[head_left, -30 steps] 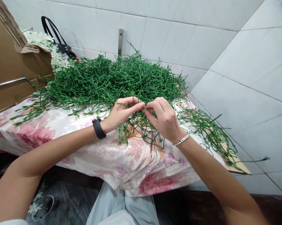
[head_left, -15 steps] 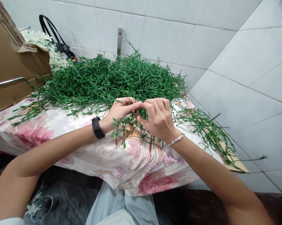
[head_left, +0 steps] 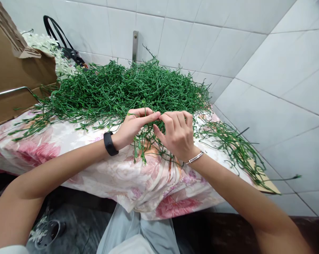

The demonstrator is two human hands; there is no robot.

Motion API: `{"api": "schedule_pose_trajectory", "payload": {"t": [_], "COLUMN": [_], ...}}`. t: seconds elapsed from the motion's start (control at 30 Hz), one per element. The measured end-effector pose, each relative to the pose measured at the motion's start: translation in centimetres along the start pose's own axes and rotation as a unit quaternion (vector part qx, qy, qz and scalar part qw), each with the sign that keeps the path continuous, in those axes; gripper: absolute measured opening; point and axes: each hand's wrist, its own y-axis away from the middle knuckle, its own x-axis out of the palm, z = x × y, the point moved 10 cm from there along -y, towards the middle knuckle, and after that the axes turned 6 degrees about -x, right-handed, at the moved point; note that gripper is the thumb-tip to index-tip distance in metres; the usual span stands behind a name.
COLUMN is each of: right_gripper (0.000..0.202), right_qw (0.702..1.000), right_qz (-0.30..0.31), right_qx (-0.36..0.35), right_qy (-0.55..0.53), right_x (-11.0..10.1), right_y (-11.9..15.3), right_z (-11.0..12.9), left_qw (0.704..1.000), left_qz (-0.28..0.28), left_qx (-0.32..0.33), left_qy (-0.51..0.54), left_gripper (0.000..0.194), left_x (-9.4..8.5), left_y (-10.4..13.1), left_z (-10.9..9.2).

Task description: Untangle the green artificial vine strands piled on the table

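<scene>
A large tangled heap of green artificial stems [head_left: 127, 88] lies across the flowered cloth. In front of it my left hand [head_left: 135, 127], with a black band on the wrist, is closed round thin green stems whose leafy tips [head_left: 141, 146] hang below the fingers. Its extended index finger meets the fingertips of my right hand [head_left: 176, 132]. The right fingers are curled, the thumb held a little apart below them; whatever they pinch is too small to make out. A silver bracelet circles the right wrist.
A cardboard box [head_left: 21, 77] stands at the left, with white artificial flowers [head_left: 65, 67] and a black-handled bag [head_left: 71, 54] behind. More green stems [head_left: 230, 141] spread at the right edge of the cloth [head_left: 101, 180]. White tiled wall [head_left: 286, 84] bounds the back and right. A cup [head_left: 50, 233] sits below left.
The hanging leafy tips have shifted slightly right and bunched closer together. My right thumb has moved up and away from my left fingers.
</scene>
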Motion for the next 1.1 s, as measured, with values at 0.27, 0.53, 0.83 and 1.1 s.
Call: {"api": "schedule_pose_trajectory", "payload": {"t": [0.27,0.53,0.83,1.1], "right_gripper": [0.018,0.019,0.018,0.027], "right_qw": [0.999,0.991,0.828,0.431], "right_qz": [-0.019,0.049,0.110,0.240], "right_qx": [0.028,-0.039,0.251,0.373], "right_qy": [-0.008,-0.115,-0.489,-0.786], "right_x": [-0.5,0.0,3.0,7.1], "right_y": [0.2,0.0,1.4,3.7], "right_z": [-0.5,-1.3,-5.3,-1.6], "left_qw": [1.000,1.000,0.999,0.987], "left_qz": [-0.005,0.013,0.025,-0.009], "left_qx": [-0.007,-0.010,0.022,0.098], "left_qy": [0.013,-0.004,0.007,-0.127], "left_gripper": [0.023,0.024,0.015,0.017], "left_x": [-0.2,0.0,0.4,0.7], "left_y": [-0.1,-0.2,0.4,1.6], "left_z": [0.2,0.3,-0.6,-2.6]}}
